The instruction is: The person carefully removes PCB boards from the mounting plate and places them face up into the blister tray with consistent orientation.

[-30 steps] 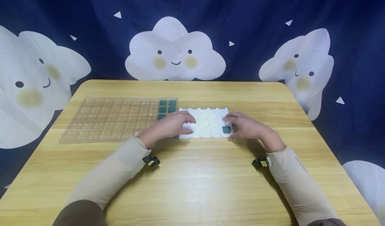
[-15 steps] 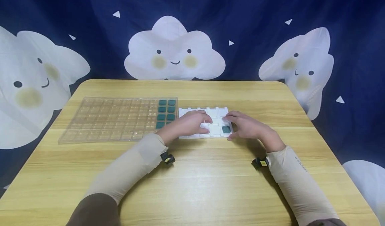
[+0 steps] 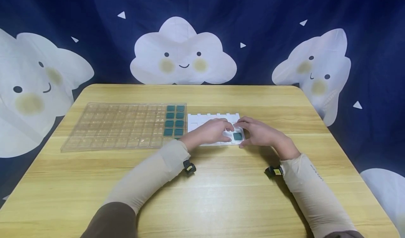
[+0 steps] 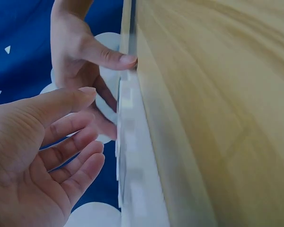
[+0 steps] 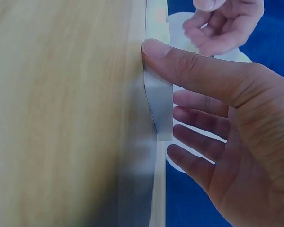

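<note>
A white plastic tray (image 3: 197, 120) with square pockets lies on the table, partly covered by both hands. One dark green square chip (image 3: 238, 136) sits in its near right pocket. My left hand (image 3: 215, 130) hovers over the tray's right half, just left of that chip, thumb and fingers apart; the left wrist view shows nothing between them. At the tray's right end, my right hand (image 3: 261, 134) steadies it, with the thumb (image 5: 156, 48) against the near edge and the fingers toward the far side. The fingers' exact contact is partly hidden.
Left of the white tray lies a clear plastic tray (image 3: 126, 125) with many pockets. Several green chips (image 3: 169, 123) fill its right columns. The wooden table (image 3: 221, 195) ends at a dark blue cloud-print curtain (image 3: 253, 13).
My left hand has moved right across the white tray, from its left end to beside the green chip, uncovering more chips in the clear tray. The right hand stays in place.
</note>
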A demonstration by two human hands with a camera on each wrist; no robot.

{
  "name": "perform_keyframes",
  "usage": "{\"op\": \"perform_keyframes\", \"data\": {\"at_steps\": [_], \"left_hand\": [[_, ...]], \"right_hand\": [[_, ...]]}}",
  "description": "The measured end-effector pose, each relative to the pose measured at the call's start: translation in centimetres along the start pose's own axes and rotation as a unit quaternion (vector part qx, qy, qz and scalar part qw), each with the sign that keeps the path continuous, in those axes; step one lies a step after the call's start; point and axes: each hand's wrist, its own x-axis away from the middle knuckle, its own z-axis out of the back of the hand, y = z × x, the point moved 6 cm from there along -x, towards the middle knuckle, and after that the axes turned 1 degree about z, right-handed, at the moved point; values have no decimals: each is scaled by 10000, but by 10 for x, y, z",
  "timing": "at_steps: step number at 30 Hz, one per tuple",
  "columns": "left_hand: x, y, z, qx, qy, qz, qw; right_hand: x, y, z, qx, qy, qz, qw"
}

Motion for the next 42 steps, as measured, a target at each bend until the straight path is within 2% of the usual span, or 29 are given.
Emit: {"op": "perform_keyframes", "data": {"at_steps": [12, 22, 30, 37, 42], "left_hand": [[-16, 12, -15, -538, 97, 157, 9984], [-25, 19, -22, -1126, 284, 74, 9932], [-28, 20, -25, -1318, 363, 92, 9906], [-27, 21, -25, -1349, 486, 378, 9889], [-29, 21, -26, -1415, 496, 447, 9877]], "right_hand": [[0, 0, 1, 54, 0, 175, 9998], [-1, -1, 2, 42, 54, 321, 9995], [-1, -2, 2, 125, 61, 454, 9989], [-1, -3, 2, 77, 65, 474, 9988], [-1, -3, 2, 64, 93, 478, 9988]]}}
